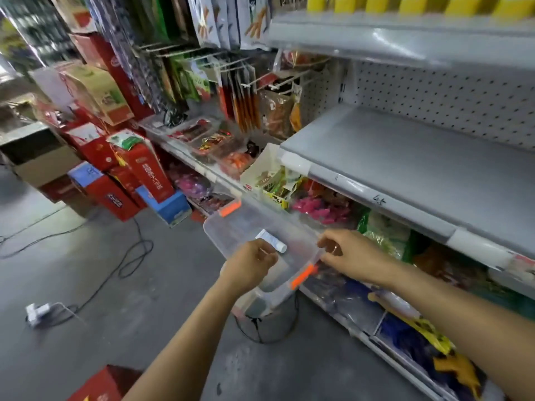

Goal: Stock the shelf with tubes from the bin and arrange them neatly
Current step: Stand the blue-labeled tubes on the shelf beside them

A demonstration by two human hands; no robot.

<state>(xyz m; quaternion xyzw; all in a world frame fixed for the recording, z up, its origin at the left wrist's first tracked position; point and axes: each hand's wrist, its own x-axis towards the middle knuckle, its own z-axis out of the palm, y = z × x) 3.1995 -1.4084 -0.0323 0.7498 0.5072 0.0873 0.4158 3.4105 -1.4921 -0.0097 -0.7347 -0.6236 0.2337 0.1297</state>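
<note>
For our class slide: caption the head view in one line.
Left hand holds a white tube at the clear bin; right hand grips the bin's rim.

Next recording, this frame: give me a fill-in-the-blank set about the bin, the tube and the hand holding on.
1. The clear bin has latches coloured ____.
2. The tube lying inside it is ____ in colour.
3. The right hand grips the rim of the ____.

Missing words: orange; white; bin.
</note>
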